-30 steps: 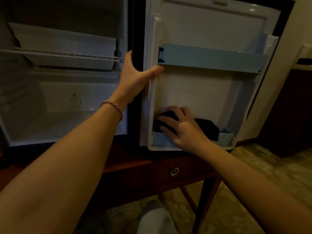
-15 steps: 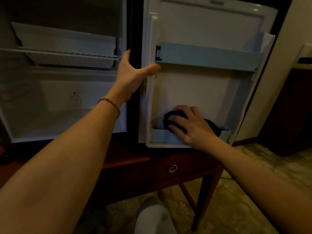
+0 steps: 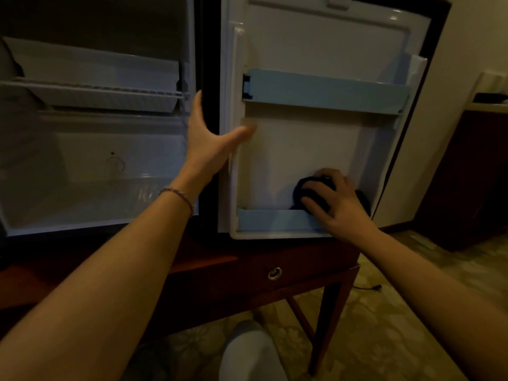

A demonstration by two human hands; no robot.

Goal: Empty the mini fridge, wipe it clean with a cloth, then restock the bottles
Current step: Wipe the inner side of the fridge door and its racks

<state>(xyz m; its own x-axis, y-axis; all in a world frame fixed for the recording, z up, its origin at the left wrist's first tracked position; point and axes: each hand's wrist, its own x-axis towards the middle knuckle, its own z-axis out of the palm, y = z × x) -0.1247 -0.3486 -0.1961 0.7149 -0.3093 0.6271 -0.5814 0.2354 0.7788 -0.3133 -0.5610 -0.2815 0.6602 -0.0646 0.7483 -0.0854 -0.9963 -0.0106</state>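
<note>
**Inspector:** Patterned carpet [image 3: 384, 325] underfoot, dim light. Where does the mini fridge [image 3: 90, 160] stand?

**Assistant:** On a dark wooden table [image 3: 220, 273] with a ring pull [image 3: 274, 273] on its drawer. The fridge door [image 3: 316, 45] is swung wide open to the right.

**Inspector:** Interior?

**Assistant:** A wire shelf [image 3: 93, 88] near the top. No bottles in view, in the cabinet or the door.

**Inspector:** Left hand [image 3: 211, 138]?

**Assistant:** Gripping the door's hinge-side edge, thumb on the inner liner, fingers wrapped behind. A thin bracelet [image 3: 178, 195] on that wrist.

**Inspector:** Right hand [image 3: 335, 204]?

**Assistant:** Fingers spread and slightly bent, pressing a dark cloth [image 3: 302, 188] against the liner, low on the door's inner face, just above the lower door rail [image 3: 275, 220], towards its right end.

**Inspector:** Anything else on the door?

**Assistant:** An upper door rail [image 3: 324, 89], pale blue like the lower one. A grey-clad knee [image 3: 247, 353] shows at the bottom edge.
</note>
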